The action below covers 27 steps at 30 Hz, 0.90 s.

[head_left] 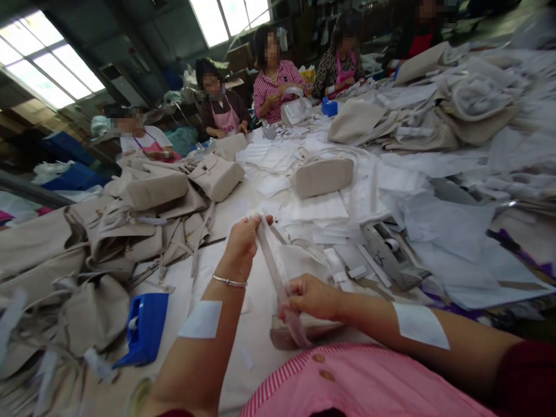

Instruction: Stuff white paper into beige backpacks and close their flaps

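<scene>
Right hand around pale strap

Beige bag partly behind right hand and pink apron, dark red sleeve partly past the right edge

Dark marks on a grey dispenser at my right on the counter are too blurred to decipher; I can read no lettering or numbers anywhere.
</scene>
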{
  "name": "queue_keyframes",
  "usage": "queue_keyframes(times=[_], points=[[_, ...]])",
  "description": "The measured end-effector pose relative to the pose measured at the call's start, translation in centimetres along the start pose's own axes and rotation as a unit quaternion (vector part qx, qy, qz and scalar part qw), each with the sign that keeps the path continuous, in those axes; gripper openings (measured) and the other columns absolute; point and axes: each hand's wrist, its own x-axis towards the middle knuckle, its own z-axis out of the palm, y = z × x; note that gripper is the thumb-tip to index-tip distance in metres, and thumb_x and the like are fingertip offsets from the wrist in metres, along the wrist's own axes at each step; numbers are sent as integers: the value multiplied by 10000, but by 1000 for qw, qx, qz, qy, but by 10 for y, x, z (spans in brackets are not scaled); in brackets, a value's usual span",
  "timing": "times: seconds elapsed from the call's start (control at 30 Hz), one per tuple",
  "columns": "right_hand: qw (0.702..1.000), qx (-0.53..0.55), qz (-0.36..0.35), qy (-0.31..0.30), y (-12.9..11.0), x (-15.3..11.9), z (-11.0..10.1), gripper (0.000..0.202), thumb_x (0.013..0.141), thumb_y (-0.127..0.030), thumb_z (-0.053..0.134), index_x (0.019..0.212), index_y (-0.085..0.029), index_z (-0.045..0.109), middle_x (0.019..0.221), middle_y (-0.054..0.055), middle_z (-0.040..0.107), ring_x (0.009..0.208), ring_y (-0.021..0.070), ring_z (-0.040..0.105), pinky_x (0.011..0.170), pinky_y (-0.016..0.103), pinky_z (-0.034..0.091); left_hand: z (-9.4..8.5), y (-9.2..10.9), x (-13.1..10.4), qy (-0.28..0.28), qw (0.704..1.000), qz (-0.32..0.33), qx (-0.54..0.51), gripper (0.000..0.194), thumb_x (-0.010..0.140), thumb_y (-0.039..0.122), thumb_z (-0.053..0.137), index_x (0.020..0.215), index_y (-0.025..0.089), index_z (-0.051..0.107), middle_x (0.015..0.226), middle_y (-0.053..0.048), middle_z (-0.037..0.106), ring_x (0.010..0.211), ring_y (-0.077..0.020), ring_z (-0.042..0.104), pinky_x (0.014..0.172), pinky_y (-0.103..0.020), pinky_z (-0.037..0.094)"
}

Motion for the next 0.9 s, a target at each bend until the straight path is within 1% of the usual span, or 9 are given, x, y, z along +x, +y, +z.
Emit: queue_keyframes(times=[0.1,0.23,0.4,0.47,0.53,0.6,0.67,0.77,0.9], points=[[991,-122,37,-37,19,-30,-6,146,708,-212,616,757,-165,746,698,23,711,586,144,598,556,256,449,-6,5,29,55,998,-15,-40,132,830,97,571,939,48,627,722,-104,714,655,-163,682,743,-304,549],[970,-238,42,-37,30,-54,-19,158,730,-196,596,729,-212,753,583,-12,630,503,121,476,465,258,322,-6,2,58,90,993,-48,-59,215,860,74,520,1064,27,569,688,-87,694,610,-157,668,693,-300,548],[974,-222,38,-9,28,-49,-19,129,713,-208,622,691,-158,740,603,-8,656,535,118,536,490,225,367,-3,3,67,88,992,-60,-69,225,905,158,490,1102,75,559,754,-68,702,650,-140,659,689,-275,534],[986,-159,20,36,20,-40,-20,160,724,-242,632,746,-133,746,699,29,713,597,133,597,551,227,429,-6,4,49,22,996,-69,-59,272,921,315,493,1057,104,599,813,-79,715,711,-154,664,705,-286,528],[991,-110,-19,77,10,-30,-22,182,718,-289,663,735,-122,736,731,54,727,626,139,614,594,237,454,-13,-1,17,-109,989,-102,-12,409,881,495,518,987,122,647,845,-91,719,762,-172,661,726,-299,513],[992,-76,-49,91,0,-20,-25,212,701,-324,691,730,-117,725,737,65,729,632,140,612,619,249,459,-21,-14,-25,-251,955,-141,64,485,786,585,608,914,123,683,818,-95,716,760,-187,652,737,-310,495],[991,-66,-66,95,-6,-11,-26,230,689,-336,703,743,-113,721,730,63,726,614,131,593,606,247,443,-27,-31,-65,-345,921,-136,114,462,732,557,685,832,106,705,711,-77,690,659,-174,622,700,-309,482],[987,-103,-69,99,-2,-2,-23,246,725,-356,670,736,-114,714,711,58,718,583,119,566,580,237,413,-33,-48,-101,-273,946,-59,163,353,741,463,712,762,111,725,641,-41,665,610,-151,581,646,-279,459],[961,-252,-49,104,16,-5,-18,260,803,-333,578,716,-135,723,655,47,693,568,131,558,559,246,384,-41,-36,-107,-137,969,61,197,268,743,388,720,861,151,758,838,-33,732,815,-181,623,780,-281,463]])
